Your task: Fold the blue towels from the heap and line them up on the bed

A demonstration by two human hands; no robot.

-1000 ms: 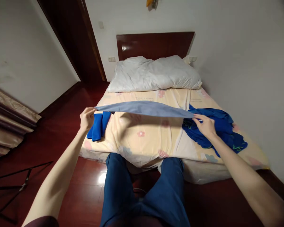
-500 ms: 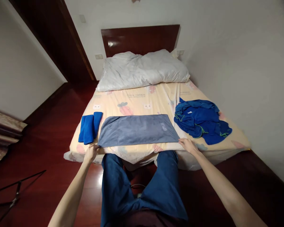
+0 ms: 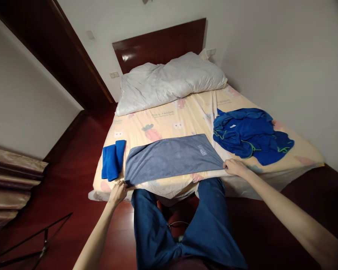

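A grey-blue towel (image 3: 171, 159) with white lettering near its right end lies spread across the front of the bed. My left hand (image 3: 119, 192) pinches its near left corner. At the near right corner, my right hand (image 3: 234, 167) grips the cloth with closed fingers. Two folded blue cloths (image 3: 112, 161), one partly over the other, lie just left of the towel. On the right is a crumpled heap of blue cloths (image 3: 253, 135) with green edging and a small white label.
The bed (image 3: 163, 123) has a cream sheet with carrot and rabbit prints. A rumpled white quilt (image 3: 169, 82) lies against the dark wooden headboard (image 3: 160, 45). Curtains (image 3: 14, 183) hang at left, above a black metal stand (image 3: 45, 240) on the red floor. A wall borders the right.
The view has tilted and shifted. Both hands stay on the towel's near corners, and the left end of the towel looks slightly more creased. The other cloths lie as before.
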